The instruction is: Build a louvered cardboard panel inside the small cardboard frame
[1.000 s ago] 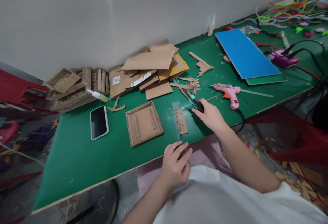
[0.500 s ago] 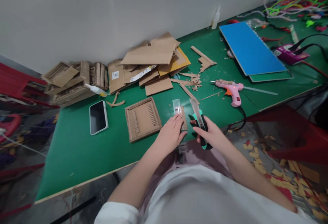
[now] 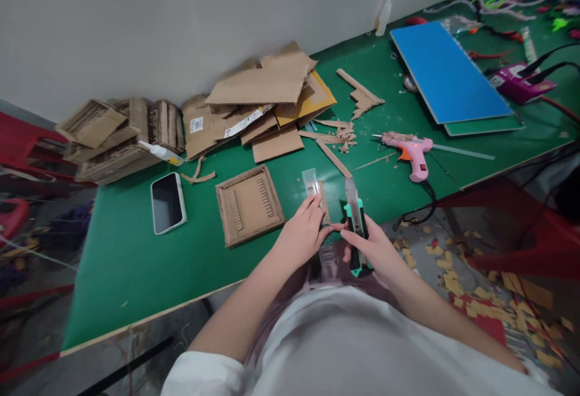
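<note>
Pressing: left hand (image 3: 307,227), fingers outstretched, on ruler (image 3: 310,180)
Gripping: right hand (image 3: 374,245), clamped on cutter (image 3: 356,218)
Card (image 3: 325,206): along ruler's edge

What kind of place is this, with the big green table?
It looks like a craft workshop or art room. You can tell from the pink glue gun, the heap of cut cardboard and the utility knife in the right hand.
</note>
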`<state>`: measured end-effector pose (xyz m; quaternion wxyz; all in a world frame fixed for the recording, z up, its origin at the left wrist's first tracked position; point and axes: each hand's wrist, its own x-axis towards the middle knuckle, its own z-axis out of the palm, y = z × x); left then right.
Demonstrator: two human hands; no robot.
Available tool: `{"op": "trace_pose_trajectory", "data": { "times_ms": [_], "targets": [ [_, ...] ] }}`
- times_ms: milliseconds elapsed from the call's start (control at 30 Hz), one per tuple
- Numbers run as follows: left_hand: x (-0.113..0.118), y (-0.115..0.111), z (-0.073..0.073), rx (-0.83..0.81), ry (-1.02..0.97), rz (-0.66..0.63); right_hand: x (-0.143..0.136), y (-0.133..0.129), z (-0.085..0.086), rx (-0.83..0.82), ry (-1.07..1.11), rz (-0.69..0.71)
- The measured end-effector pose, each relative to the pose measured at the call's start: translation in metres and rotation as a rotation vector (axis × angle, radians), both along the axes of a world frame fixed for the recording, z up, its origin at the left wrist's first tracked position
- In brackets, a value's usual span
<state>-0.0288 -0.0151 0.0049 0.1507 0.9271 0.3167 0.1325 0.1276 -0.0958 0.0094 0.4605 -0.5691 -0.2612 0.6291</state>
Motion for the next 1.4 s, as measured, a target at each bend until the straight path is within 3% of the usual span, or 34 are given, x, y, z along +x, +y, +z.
{"op": "trace_pose_trajectory", "data": {
  "times_ms": [200, 367, 500, 733, 933, 1400],
  "targets": [
    [0.004, -0.001, -0.003, 0.022, -0.058, 0.005, -0.002, 0.002, -0.002, -0.009, 0.022, -0.116],
    [0.024, -0.006, -0.006, 0.011, -0.066, 0.102, 0.013, 0.004, -0.003, 0.012, -0.021, -0.173],
    [0.035, -0.009, -0.008, 0.011, -0.079, 0.168, 0.026, 0.006, -0.001, 0.052, -0.133, -0.141],
    [0.026, -0.007, -0.012, 0.007, -0.101, 0.234, 0.026, 0.008, 0.0, 0.047, -0.244, 0.063],
    [0.025, 0.0, -0.013, -0.024, -0.119, 0.177, 0.028, 0.008, 0.0, 0.043, -0.302, 0.087],
    [0.023, -0.001, -0.019, 0.045, -0.12, 0.198, 0.031, 0.009, -0.001, 0.046, -0.248, 0.071]
  ]
}}
